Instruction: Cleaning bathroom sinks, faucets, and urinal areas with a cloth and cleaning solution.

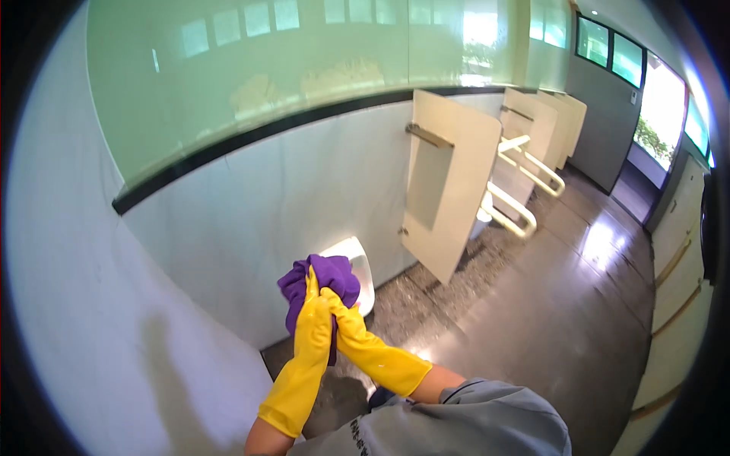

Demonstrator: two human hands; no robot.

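Observation:
A bunched purple cloth (333, 276) is held between my two hands, both in long yellow rubber gloves. My left hand (312, 319) grips its left and lower part, and my right hand (348, 319) presses against it from the right, close beside the left. Part of the cloth hangs down between the wrists. Just behind the cloth, a white urinal (365, 273) is fixed low on the pale wall; the cloth and gloves hide its left part.
A beige divider panel (456, 188) juts from the wall right of the urinal. Beyond it are cream grab rails (513, 214) and more dividers. A dark ledge (256, 137) runs under green glass. The tiled floor (547, 290) looks shiny. A doorway (656, 125) stands far right.

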